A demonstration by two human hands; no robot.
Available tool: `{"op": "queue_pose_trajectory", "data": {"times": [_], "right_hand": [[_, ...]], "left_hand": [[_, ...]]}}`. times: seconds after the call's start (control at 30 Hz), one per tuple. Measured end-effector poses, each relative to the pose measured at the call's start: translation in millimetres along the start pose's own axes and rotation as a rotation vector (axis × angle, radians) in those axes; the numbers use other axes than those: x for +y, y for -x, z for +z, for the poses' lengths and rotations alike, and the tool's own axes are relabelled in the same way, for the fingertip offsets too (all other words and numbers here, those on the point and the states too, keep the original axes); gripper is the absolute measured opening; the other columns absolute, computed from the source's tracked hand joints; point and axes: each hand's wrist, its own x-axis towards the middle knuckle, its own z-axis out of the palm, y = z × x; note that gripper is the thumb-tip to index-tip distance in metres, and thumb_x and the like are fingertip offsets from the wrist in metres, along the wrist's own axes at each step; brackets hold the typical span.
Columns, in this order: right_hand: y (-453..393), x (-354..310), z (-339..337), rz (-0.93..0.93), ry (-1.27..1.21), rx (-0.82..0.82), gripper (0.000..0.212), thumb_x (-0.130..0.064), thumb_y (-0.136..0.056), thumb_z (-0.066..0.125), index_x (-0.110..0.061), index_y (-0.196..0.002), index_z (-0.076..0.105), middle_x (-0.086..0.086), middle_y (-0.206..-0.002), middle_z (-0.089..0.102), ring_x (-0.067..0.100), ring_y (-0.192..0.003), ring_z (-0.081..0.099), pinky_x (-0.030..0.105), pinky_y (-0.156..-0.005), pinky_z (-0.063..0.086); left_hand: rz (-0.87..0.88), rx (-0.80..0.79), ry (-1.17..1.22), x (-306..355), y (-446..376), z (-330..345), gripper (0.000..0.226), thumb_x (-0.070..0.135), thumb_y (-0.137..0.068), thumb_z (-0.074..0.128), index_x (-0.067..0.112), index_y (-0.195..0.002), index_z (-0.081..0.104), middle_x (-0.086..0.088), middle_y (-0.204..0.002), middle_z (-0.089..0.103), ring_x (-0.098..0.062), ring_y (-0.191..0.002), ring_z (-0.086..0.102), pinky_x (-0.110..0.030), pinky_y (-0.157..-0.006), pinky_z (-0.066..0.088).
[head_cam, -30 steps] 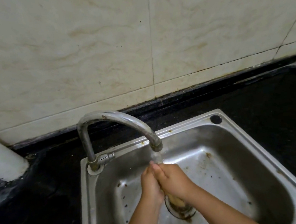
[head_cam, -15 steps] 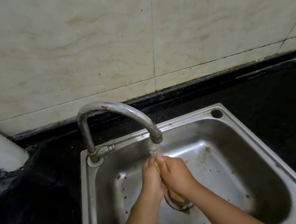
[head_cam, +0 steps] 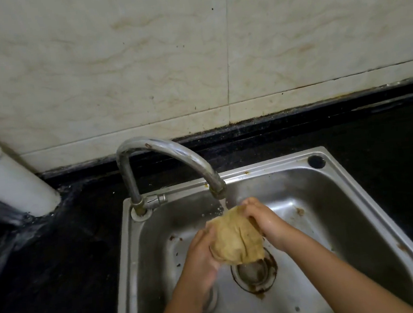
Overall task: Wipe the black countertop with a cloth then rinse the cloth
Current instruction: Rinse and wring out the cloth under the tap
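Observation:
A wet tan cloth (head_cam: 235,237) is bunched between both my hands inside the steel sink (head_cam: 352,192). My left hand (head_cam: 201,255) grips its lower left side. My right hand (head_cam: 260,218) grips its upper right edge, fingers curled over the top. Water runs from the curved tap (head_cam: 174,152) onto the cloth's top. The black countertop (head_cam: 53,261) surrounds the sink.
The drain (head_cam: 254,273) lies right below the cloth, ringed with brown grime. A white pipe (head_cam: 6,177) meets the counter at the far left. A pale tiled wall (head_cam: 189,56) rises behind the tap. A round hole (head_cam: 316,160) marks the sink's back right corner.
My hands, pressed together around the cloth under the tap before, have spread apart. The cloth now shows wide between them.

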Motion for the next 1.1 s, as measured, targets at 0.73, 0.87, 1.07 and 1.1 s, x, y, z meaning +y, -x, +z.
{"op": "queue_pose_trajectory", "data": {"times": [0.73, 0.87, 1.07, 1.1], "right_hand": [[17, 19, 28, -0.410, 0.375, 0.137, 0.042, -0.021, -0.099, 0.035, -0.026, -0.057, 0.038, -0.010, -0.055, 0.043, 0.002, -0.053, 0.042, 0.015, -0.054, 0.033], [9, 18, 27, -0.412, 0.568, 0.094, 0.046, -0.029, -0.100, 0.028, -0.028, -0.055, 0.040, -0.009, -0.055, 0.045, 0.002, -0.054, 0.044, 0.012, -0.055, 0.031], [-21, 20, 14, -0.232, 0.756, 0.275, 0.051, -0.033, -0.101, 0.024, -0.014, -0.072, 0.062, 0.007, -0.081, 0.064, 0.012, -0.070, 0.051, 0.023, -0.067, 0.036], [-19, 21, 17, -0.251, 0.738, 0.236, 0.052, -0.034, -0.101, 0.025, -0.013, -0.076, 0.065, 0.005, -0.080, 0.065, 0.010, -0.068, 0.050, 0.020, -0.068, 0.035]], "left_hand": [[0.130, 0.356, -0.292, 2, -17, 26, 0.030, 0.028, -0.097, 0.040, 0.007, -0.081, 0.054, -0.017, -0.086, 0.057, -0.027, -0.084, 0.055, -0.037, -0.078, 0.046], [0.078, 0.277, -0.088, 2, -17, 35, 0.039, 0.032, -0.098, 0.036, 0.004, -0.076, 0.053, -0.011, -0.069, 0.055, -0.023, -0.066, 0.054, -0.032, -0.064, 0.044], [0.126, 0.178, -0.127, -6, -6, 44, 0.037, 0.027, -0.098, 0.036, 0.009, -0.073, 0.057, -0.007, -0.061, 0.064, -0.021, -0.064, 0.061, -0.029, -0.060, 0.047], [0.141, 0.180, -0.142, -5, -8, 39, 0.037, 0.026, -0.098, 0.036, 0.009, -0.072, 0.056, -0.007, -0.061, 0.062, -0.020, -0.063, 0.060, -0.029, -0.059, 0.046]]}}
